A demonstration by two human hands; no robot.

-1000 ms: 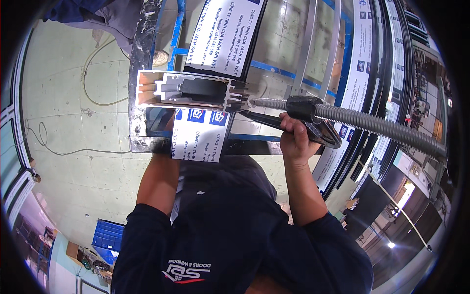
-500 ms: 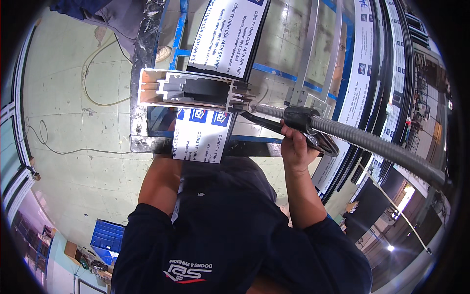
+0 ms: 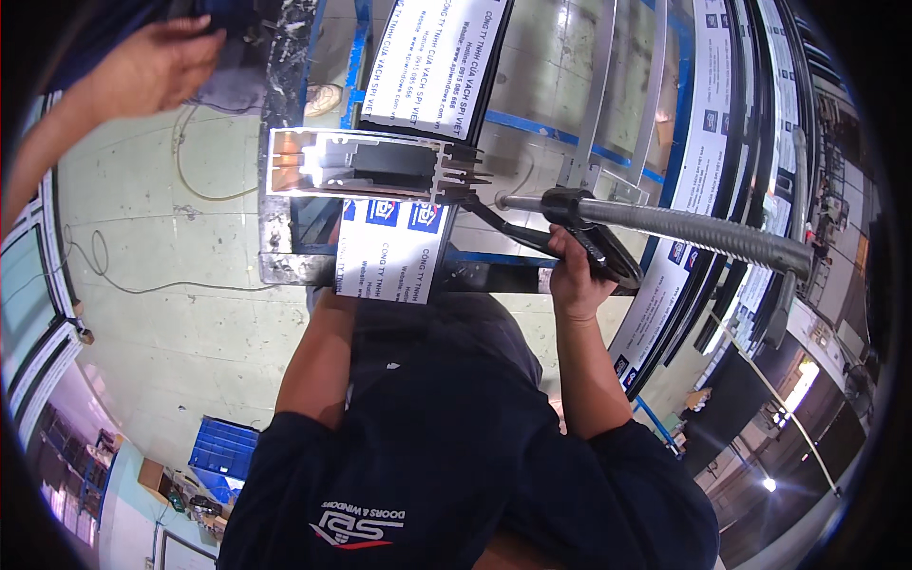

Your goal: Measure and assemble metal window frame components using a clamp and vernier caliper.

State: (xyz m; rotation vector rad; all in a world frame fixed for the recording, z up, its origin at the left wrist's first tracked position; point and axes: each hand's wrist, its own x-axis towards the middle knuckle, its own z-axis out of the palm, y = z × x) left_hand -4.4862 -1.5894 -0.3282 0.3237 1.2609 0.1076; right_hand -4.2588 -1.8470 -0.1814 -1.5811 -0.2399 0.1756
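Observation:
My right hand [image 3: 578, 275] is closed round the dark frame of a large screw clamp [image 3: 603, 255]. Its thick threaded spindle [image 3: 684, 220] runs off to the right, with a handle at the far end. The spindle's tip sits just right of the fins of an aluminium profile [image 3: 361, 163], whose cut, hollow end faces up. The clamp's dark arm reaches under those fins. My left hand is hidden behind a film-wrapped profile [image 3: 385, 261]; only the wrist and forearm show, so its fingers cannot be seen.
A black and blue metal stand [image 3: 282, 199] carries the profiles. Another person's hand [image 3: 166, 71] reaches in at the upper left, fingers extended. Long wrapped profiles [image 3: 698, 171] lie at the right. A cable [image 3: 180, 288] and a blue crate [image 3: 223, 448] are on the floor at left.
Another person's hand and forearm have come in at the upper left. The clamp's spindle has swung to a flatter angle, and its handle end now shows. My right hand keeps its hold.

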